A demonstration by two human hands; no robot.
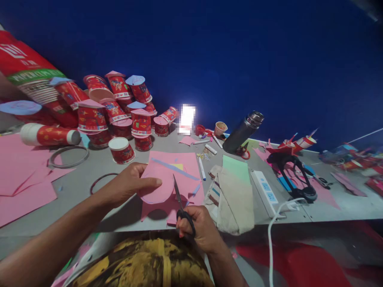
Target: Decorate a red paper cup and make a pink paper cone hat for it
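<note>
My left hand [136, 184] pinches a rounded piece of pink paper [160, 191] by its left side, thumb on top. Black-handled scissors [181, 201] are in my right hand [199, 227], fingers through the loops. Their blades point away from me, along the right edge of the rounded piece. Beneath lies a larger pink sheet [185, 159] with a blue paper strip [173, 168], a bit of yellow paper and pink scraps on it. A white marker [202, 169] with a blue end rests beside the sheet.
Red paper cups [91, 118] stand stacked at the back left, some with paper tops. More pink sheets [24, 171] lie at left. A dark thermos [243, 131], a beige cloth [235, 199], a power strip [265, 191] with a white cable and a black headset-like strap [295, 175] are at right.
</note>
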